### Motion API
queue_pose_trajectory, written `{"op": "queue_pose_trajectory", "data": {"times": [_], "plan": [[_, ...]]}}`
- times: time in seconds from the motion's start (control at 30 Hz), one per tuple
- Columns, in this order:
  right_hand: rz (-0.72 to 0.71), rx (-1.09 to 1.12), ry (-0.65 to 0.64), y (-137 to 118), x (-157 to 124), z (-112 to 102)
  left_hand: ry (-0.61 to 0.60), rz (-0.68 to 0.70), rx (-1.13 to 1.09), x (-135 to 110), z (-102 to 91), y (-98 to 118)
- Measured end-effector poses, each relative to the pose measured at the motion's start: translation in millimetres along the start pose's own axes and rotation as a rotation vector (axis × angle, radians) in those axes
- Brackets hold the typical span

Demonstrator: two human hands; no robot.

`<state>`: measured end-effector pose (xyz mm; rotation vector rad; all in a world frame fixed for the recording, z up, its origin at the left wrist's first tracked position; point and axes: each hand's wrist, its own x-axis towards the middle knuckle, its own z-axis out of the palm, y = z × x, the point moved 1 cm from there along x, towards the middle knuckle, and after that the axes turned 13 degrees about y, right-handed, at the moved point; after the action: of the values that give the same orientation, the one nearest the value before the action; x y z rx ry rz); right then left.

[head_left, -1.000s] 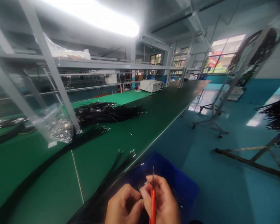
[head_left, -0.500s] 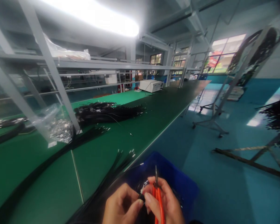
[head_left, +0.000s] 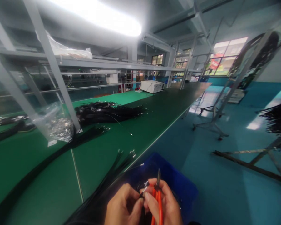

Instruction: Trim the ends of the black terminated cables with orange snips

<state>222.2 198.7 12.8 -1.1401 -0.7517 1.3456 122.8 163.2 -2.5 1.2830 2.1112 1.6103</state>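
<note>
Orange-handled pliers [head_left: 159, 203] rest in my right hand [head_left: 167, 200], their narrow metal jaws pointing up. The thumb and fingertips of that hand also pinch a small silvery piece. My left hand [head_left: 124, 204] is closed, thumb against fingertips, on a thin black cable end [head_left: 141, 195]. Both sets of fingertips meet there, so the exact joint between cable and small piece is hidden. Beneath the hands sits a blue bin [head_left: 178, 178]. Loose black cables [head_left: 112, 175] with pale tips lie along the table edge to the left.
A green-topped table [head_left: 152, 125] runs away from me. On it lie a large black cable bundle [head_left: 107, 112], a clear bag of metal pieces [head_left: 61, 128] by a shelf post, and a white box-shaped device [head_left: 152, 86]. Wheeled racks [head_left: 213, 125] stand on the right floor.
The pliers' jaws tip slightly to the right and lower. The fingertips have shifted a little around the cable end; both hands keep their grip.
</note>
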Motion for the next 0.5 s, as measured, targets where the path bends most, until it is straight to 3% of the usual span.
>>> {"op": "queue_pose_trajectory", "data": {"times": [0.5], "plan": [[-0.089,-0.035,0.030,11.1,3.0,-1.5,0.045,0.043,0.076,-1.6,1.6,-0.5]]}}
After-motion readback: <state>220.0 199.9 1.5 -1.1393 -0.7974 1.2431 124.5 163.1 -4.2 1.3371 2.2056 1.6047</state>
